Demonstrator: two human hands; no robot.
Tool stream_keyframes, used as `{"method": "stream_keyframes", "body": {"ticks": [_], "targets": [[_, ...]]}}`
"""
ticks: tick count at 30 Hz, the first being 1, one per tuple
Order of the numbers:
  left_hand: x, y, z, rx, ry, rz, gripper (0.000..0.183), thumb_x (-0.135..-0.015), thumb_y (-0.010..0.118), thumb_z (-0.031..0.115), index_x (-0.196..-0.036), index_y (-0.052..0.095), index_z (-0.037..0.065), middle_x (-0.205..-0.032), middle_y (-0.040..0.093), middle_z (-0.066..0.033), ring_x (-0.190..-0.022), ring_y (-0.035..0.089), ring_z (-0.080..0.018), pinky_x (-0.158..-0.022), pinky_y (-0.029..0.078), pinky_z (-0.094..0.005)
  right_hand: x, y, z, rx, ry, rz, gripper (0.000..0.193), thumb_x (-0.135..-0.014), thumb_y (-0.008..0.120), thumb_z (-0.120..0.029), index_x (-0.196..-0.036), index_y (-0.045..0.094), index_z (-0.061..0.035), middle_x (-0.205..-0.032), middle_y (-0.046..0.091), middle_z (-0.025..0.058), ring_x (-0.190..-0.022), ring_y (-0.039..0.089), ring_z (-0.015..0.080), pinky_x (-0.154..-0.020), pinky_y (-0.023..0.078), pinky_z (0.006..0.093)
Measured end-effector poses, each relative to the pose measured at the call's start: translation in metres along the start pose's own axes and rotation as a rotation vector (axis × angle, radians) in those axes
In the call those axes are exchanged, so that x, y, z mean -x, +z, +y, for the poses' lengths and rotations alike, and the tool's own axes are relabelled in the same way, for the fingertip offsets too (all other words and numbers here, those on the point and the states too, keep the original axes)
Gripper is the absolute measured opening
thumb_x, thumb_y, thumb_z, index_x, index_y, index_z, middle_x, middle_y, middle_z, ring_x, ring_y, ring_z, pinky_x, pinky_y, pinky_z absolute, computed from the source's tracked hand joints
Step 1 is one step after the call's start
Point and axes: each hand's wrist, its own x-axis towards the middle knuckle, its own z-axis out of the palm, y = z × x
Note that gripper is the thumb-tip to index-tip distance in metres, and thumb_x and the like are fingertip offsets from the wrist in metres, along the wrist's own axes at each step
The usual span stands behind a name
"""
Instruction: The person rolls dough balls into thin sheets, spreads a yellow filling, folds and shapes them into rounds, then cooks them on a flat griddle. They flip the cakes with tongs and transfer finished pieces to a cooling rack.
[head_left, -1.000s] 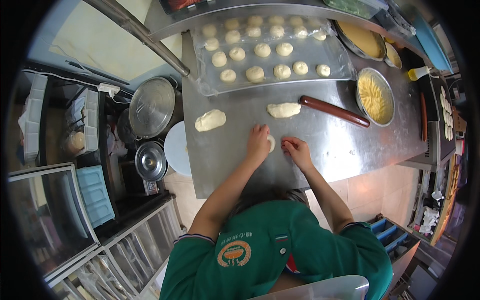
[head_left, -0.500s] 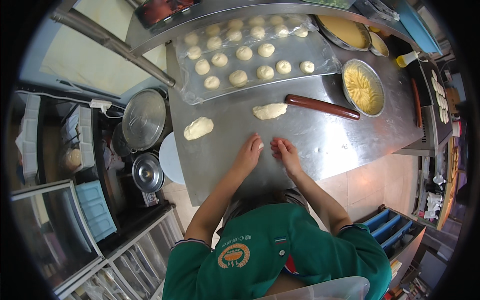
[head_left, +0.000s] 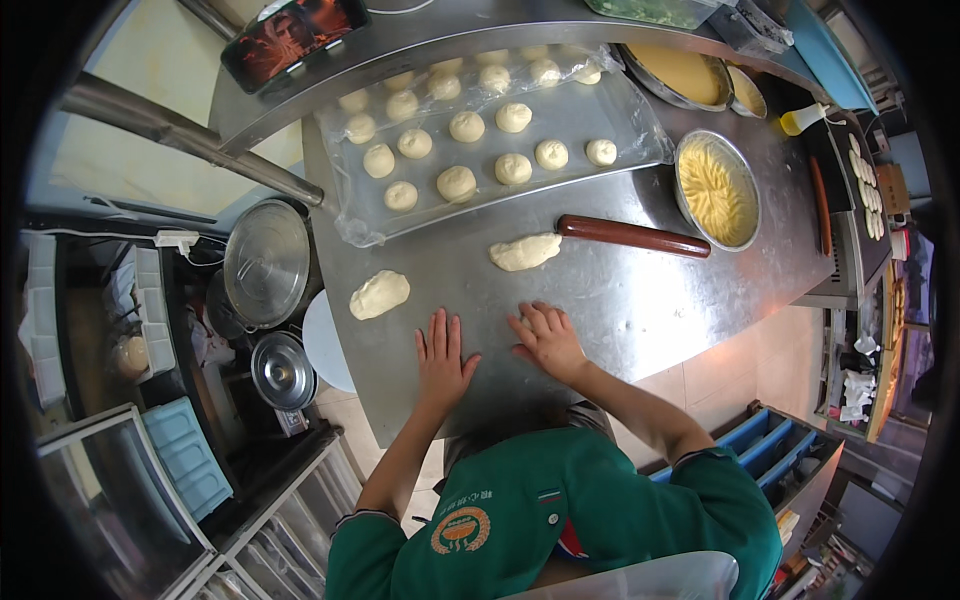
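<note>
My left hand (head_left: 443, 360) lies flat, palm down, on the steel table (head_left: 460, 285), its fingers stretched out and nothing in them. Palm down to its right, my right hand (head_left: 547, 340) rests with fingers spread and slightly bent. A small pale bit seems to show by its thumb, too small to make out. Beyond my hands are two oblong dough pieces: one dough piece (head_left: 380, 295) at the left, another dough piece (head_left: 525, 253) nearer the middle. The latter touches the left end of a reddish-brown rolling pin (head_left: 635, 235).
Several dough balls (head_left: 456, 184) sit on a plastic-covered tray (head_left: 430, 215) at the back. Right of it stand a metal bowl of yellow filling (head_left: 717, 190) and a large pan of yellowish contents (head_left: 680, 75). A phone (head_left: 292, 40) stands on the raised shelf (head_left: 420, 42).
My hands have moved apart from near each other. The left one has gone left and flattened on the table; the right one has turned palm down. The whole view has shifted slightly.
</note>
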Motion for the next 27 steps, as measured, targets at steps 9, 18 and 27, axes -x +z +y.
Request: {"method": "stream_keyframes", "body": {"ticks": [9, 18, 27], "targets": [[0.002, 0.006, -0.003, 0.047, -0.045, -0.004, 0.084, -0.09, 0.069, 0.044, -0.148, 0.036, -0.008, -0.159, 0.032, -0.0258, -0.146, 0.032, -0.0443, -0.116, 0.025, -0.0643, -0.207, -0.026, 0.224, -0.1, 0.156, 0.505, 0.018, -0.097, 0.062, -0.019, -0.105, 0.062, -0.0034, -0.107, 0.062, 0.0165, -0.096, 0.058, 0.0378, -0.085, 0.049, 0.0445], [-0.092, -0.016, 0.043, 0.115, 0.072, 0.154, 0.08, -0.083, 0.076, 0.037, -0.147, 0.043, 0.002, -0.156, 0.036, -0.0232, -0.142, 0.036, -0.0417, -0.113, 0.029, -0.0637, -0.188, -0.032, 0.265, -0.239, 0.391, 0.413, 0.036, -0.097, 0.062, -0.02, -0.129, 0.061, -0.0039, -0.131, 0.059, 0.0221, -0.119, 0.054, 0.0429, -0.103, 0.044, 0.0465], [-0.221, 0.049, 0.068, -0.048, 0.148, 0.06, 0.047, -0.085, 0.073, 0.04, -0.119, 0.062, 0.01, -0.108, 0.061, -0.0076, -0.097, 0.062, -0.0297, -0.084, 0.05, -0.0463, 0.086, -0.052, 0.211, 0.232, 0.463, -0.035, 0.065, -0.082, 0.073, -0.032, -0.14, 0.054, -0.0089, -0.121, 0.057, 0.0119, -0.106, 0.053, 0.0342, -0.095, 0.039, 0.0494]]}}
